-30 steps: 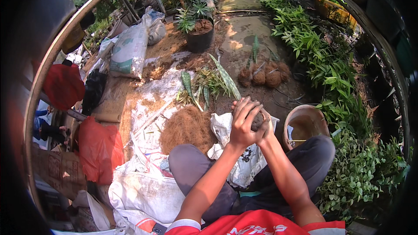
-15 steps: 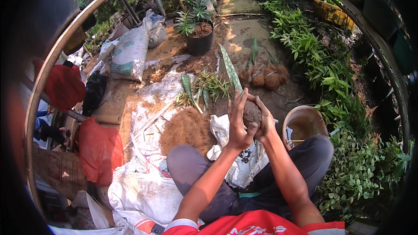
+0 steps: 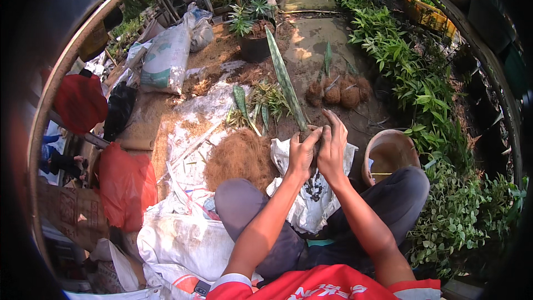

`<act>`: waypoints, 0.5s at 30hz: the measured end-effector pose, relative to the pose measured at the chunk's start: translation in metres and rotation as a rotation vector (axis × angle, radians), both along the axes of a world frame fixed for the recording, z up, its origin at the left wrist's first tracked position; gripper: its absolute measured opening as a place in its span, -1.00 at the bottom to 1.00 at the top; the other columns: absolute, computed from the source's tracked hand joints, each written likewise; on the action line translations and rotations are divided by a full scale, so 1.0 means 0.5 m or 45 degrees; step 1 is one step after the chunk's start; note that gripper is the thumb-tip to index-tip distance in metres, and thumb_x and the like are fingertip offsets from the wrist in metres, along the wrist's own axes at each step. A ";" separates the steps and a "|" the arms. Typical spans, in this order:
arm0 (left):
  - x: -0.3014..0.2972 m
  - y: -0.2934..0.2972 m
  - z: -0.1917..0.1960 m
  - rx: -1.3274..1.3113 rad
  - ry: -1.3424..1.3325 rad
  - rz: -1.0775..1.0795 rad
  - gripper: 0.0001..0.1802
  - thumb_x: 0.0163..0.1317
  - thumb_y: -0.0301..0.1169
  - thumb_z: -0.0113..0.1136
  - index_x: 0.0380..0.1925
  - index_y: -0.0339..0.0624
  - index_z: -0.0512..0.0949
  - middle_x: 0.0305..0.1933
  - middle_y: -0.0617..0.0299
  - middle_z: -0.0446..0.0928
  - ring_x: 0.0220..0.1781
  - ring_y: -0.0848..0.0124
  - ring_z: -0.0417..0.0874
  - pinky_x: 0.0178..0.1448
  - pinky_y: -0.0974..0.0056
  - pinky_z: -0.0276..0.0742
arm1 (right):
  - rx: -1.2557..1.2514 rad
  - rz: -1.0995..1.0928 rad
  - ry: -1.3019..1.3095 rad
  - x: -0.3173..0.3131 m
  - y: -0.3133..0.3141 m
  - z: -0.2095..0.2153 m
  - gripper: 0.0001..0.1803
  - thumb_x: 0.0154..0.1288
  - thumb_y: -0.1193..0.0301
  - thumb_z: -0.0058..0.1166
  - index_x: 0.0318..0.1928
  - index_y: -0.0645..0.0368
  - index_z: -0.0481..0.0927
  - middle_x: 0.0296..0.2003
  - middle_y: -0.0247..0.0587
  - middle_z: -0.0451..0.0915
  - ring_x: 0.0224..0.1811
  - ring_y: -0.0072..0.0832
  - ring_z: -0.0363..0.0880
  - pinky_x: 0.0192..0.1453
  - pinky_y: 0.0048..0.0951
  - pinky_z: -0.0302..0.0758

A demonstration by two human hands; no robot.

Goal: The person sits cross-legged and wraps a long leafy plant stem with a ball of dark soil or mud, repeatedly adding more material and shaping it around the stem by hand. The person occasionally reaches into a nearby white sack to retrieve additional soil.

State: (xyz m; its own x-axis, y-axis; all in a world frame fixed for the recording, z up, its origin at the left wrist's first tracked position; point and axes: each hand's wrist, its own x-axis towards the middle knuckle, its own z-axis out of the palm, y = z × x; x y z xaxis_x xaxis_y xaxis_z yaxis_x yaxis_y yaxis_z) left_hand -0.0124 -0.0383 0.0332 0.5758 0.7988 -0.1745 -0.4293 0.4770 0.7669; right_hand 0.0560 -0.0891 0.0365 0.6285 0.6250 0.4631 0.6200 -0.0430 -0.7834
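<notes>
My left hand [image 3: 302, 154] and my right hand [image 3: 331, 149] are closed from both sides around a ball of dark soil at the base of a snake plant. The ball is mostly hidden behind my fingers and palms. One long, mottled green snake plant leaf [image 3: 285, 78] rises from it, leaning to the far left. Below my hands lies a crumpled white sack [image 3: 302, 219], with dark soil crumbs [image 3: 315, 188] scattered on it. A heap of brown coconut fibre [image 3: 236, 161] sits left of my hands. Beyond them, several fibre-wrapped root balls [image 3: 350, 95] rest on the ground, some with leaves.
A round pot [image 3: 391, 155] with brownish contents stands by my right knee. Loose snake plant leaves [image 3: 240, 100] lie beyond the fibre. A black pot [image 3: 255, 49] holds a leafy plant. Red plastic bag [image 3: 126, 189] at left; dense green plants [image 3: 422, 89] at right.
My hands have lowered slightly and turned the soil ball, whose face was visible between them and is now mostly covered. The leaf now shows longer, its tip farther up and left.
</notes>
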 end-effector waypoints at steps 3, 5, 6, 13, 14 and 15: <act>-0.003 0.021 0.000 -0.192 -0.012 0.163 -0.72 0.31 -0.18 0.22 -0.18 -0.14 0.54 -0.30 0.29 0.59 -0.30 0.49 0.61 -0.15 0.33 0.55 | 0.216 0.321 0.702 0.007 0.018 -0.006 -0.43 0.59 0.03 -0.49 0.23 0.18 0.41 0.14 -0.06 0.46 0.22 -0.28 0.39 0.34 -0.22 0.21; -0.024 0.045 0.001 -0.453 -0.297 0.053 -0.51 0.40 0.10 -0.13 -0.16 -0.10 0.50 -0.30 0.20 0.58 -0.30 0.33 0.64 -0.10 0.17 0.59 | 0.291 0.287 0.982 0.031 0.033 -0.025 -0.28 0.53 -0.15 -0.47 0.15 0.25 0.45 -0.08 -0.12 0.57 0.01 -0.43 0.50 0.10 -0.42 0.38; -0.037 0.054 0.001 -0.434 -0.322 0.056 -0.50 0.41 0.08 -0.17 -0.13 -0.13 0.50 -0.26 0.16 0.58 -0.24 0.24 0.63 -0.08 0.10 0.59 | 0.239 0.222 0.994 0.052 0.042 -0.041 -0.31 0.54 -0.12 -0.42 0.11 0.27 0.48 -0.14 -0.14 0.59 -0.07 -0.46 0.51 0.06 -0.43 0.40; -0.082 0.089 0.010 -0.345 -0.262 0.205 -0.58 0.42 -0.05 -0.16 0.01 -0.10 0.47 -0.01 0.15 0.59 -0.22 0.21 0.64 -0.13 0.13 0.61 | -0.828 0.412 1.056 0.101 0.058 -0.348 -0.60 0.41 0.16 0.03 -0.17 0.33 0.61 -0.35 -0.23 0.64 -0.34 -0.57 0.57 -0.24 -0.47 0.51; -0.090 0.093 0.011 -0.348 -0.302 0.177 -0.58 0.41 -0.04 -0.14 0.00 -0.10 0.47 -0.01 0.16 0.59 -0.26 0.22 0.64 -0.17 0.14 0.60 | -0.961 0.438 0.792 0.095 0.053 -0.402 -0.58 0.30 0.17 0.10 -0.15 0.36 0.61 -0.32 -0.06 0.67 -0.25 -0.35 0.63 -0.16 -0.34 0.53; -0.096 0.097 0.011 -0.363 -0.311 0.168 -0.58 0.40 -0.04 -0.12 -0.01 -0.09 0.47 -0.01 0.17 0.59 -0.29 0.23 0.64 -0.22 0.15 0.60 | -1.195 0.376 0.551 0.088 0.043 -0.453 -0.53 0.19 0.17 0.17 -0.13 0.38 0.62 -0.30 0.11 0.69 -0.16 -0.14 0.69 -0.07 -0.20 0.56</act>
